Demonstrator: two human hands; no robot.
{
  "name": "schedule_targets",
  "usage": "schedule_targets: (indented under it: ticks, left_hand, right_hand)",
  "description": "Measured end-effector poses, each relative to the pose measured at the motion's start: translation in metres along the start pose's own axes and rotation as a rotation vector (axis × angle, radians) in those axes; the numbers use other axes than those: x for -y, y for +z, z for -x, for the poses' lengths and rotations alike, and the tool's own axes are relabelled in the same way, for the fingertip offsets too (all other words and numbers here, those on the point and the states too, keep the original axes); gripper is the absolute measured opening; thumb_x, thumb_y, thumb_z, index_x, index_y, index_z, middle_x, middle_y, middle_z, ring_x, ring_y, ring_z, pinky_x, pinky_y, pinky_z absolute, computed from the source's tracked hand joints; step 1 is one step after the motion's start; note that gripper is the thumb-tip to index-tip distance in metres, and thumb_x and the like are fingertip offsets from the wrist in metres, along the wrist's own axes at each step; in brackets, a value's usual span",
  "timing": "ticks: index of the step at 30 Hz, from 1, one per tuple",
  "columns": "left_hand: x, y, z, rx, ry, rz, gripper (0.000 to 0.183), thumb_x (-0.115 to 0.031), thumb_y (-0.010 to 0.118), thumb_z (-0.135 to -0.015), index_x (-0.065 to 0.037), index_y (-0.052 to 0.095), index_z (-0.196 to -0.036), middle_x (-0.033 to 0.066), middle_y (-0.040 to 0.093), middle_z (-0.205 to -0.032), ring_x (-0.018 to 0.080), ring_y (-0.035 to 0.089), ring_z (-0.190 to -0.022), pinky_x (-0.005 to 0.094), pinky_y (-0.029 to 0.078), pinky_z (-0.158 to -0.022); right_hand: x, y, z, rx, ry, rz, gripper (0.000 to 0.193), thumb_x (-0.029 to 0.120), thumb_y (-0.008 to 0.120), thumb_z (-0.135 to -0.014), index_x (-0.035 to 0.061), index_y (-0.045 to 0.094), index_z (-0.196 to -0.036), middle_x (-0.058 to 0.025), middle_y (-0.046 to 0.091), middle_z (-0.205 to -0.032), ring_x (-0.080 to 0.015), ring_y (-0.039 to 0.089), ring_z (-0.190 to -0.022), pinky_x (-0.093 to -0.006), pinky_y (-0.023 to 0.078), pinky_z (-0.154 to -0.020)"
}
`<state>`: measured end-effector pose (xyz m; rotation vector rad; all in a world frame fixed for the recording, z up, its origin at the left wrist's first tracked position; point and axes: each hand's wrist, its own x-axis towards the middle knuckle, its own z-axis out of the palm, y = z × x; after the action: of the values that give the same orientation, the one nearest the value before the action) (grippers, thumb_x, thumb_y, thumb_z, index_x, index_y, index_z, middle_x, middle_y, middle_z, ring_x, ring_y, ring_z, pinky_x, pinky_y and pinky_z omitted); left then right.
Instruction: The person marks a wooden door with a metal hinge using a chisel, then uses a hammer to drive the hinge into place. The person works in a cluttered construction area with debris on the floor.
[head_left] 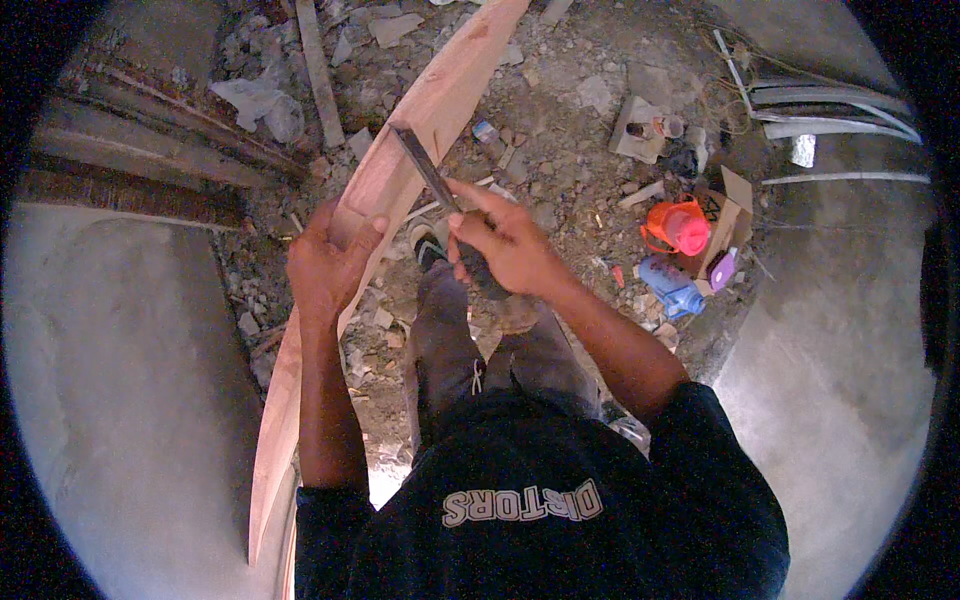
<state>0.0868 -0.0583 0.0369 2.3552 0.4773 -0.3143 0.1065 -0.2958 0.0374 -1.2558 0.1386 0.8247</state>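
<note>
A long, reddish wooden board (440, 90) slants across the view from top centre down to the lower left, its straight edges bent by the lens. My left hand (330, 260) wraps round it near the middle, thumb lying over the near side. In my right hand (505, 240) is a long, narrow, dark metal tool that looks like a chisel (424, 165). Its far end rests on or just over the board's face, beyond my left hand. The fingers of my right hand partly hide its thick dark lower end.
Rubble (560, 130) covers the ground beyond my feet. To the right are an orange-red jug (680, 228), a blue bottle (668, 285) and an open cardboard box (738, 205). White pipes (840, 110) lie at the far right. Timber planks (150, 140) stand at the left, beside a grey concrete surface (110, 380).
</note>
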Motion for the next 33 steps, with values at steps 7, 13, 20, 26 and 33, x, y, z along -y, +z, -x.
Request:
schedule_targets:
  ticks: [7,13,20,26,33]
  left_hand:
    - [-0.012,-0.001,-0.011,-0.012,-0.1,-0.131,0.064,-0.058,0.075,-0.075,-0.003,0.069,-0.107,0.0196,0.071,-0.085,0.0341,0.07,-0.08,0.0415,0.053,-0.075]
    - [-0.021,-0.004,-0.051,0.177,-0.13,0.036,0.058,-0.055,0.07,-0.081,-0.001,0.069,-0.104,0.0215,0.07,-0.089,0.0333,0.068,-0.082,0.0418,0.052,-0.078]
    - [-0.046,0.019,-0.081,0.138,-0.023,-0.096,0.056,-0.054,0.063,-0.086,-0.001,0.069,-0.105,0.0229,0.07,-0.096,0.036,0.069,-0.091,0.0431,0.052,-0.082]
    - [-0.036,0.016,-0.063,-0.368,0.09,0.245,0.045,-0.037,0.045,-0.101,0.002,0.066,-0.108,0.0192,0.068,-0.11,0.0286,0.064,-0.104,0.04,0.048,-0.092]
    - [-0.027,0.058,0.025,-0.17,0.638,0.45,0.03,-0.029,0.062,-0.096,-0.003,0.064,-0.111,0.0185,0.064,-0.12,0.0311,0.062,-0.11,0.0408,0.047,-0.096]
  right_hand:
    - [0.005,-0.01,0.001,-0.031,-0.001,0.127,0.043,0.018,0.048,-0.103,0.0042,0.041,-0.143,-0.0099,0.063,-0.076,-0.016,0.06,-0.061,-0.0304,0.049,-0.06]
    - [-0.014,-0.019,0.023,-0.364,-0.063,-0.065,0.042,0.019,0.051,-0.102,0.003,0.042,-0.14,-0.0098,0.062,-0.074,-0.0167,0.059,-0.059,-0.0311,0.048,-0.057]
    - [-0.097,-0.065,0.056,-0.564,-0.03,0.149,0.048,0.021,0.055,-0.1,0.0031,0.038,-0.141,-0.0099,0.062,-0.073,-0.0179,0.059,-0.059,-0.032,0.047,-0.054]
    - [-0.115,-0.077,0.077,-0.716,0.116,-0.119,0.049,0.022,0.056,-0.099,0.0033,0.039,-0.142,-0.0088,0.061,-0.072,-0.0183,0.059,-0.058,-0.0312,0.047,-0.055]
    - [-0.193,-0.111,0.098,-0.773,0.244,0.079,0.031,0.016,0.054,-0.096,0.0052,0.054,-0.126,-0.0077,0.062,-0.076,-0.0172,0.06,-0.062,-0.0305,0.048,-0.058]
